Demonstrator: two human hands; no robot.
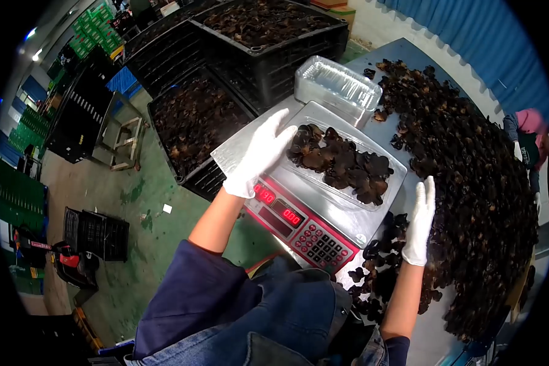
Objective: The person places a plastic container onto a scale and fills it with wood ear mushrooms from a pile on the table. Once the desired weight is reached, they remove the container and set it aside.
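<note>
Dark wood ear mushrooms [341, 163] lie in a clear plastic tray [355, 133] on the metal plate of a red-fronted weighing scale [299, 227]. The lit display on its left reads 0.190. My left hand [261, 151], in a white glove, is at the tray's left end, fingers stretched out and thumb apart. On the other side, my gloved right hand [418, 226] is open and upright, clear of the tray's right end and over loose mushrooms. A stack of empty clear trays [338, 88] stands just behind the scale.
A large heap of mushrooms [470, 183] covers the table on the right. Black crates [262, 73] filled with mushrooms stand behind and left of the scale. A person [527, 140] is at the table's far right. Green crates [94, 27] are stacked far back.
</note>
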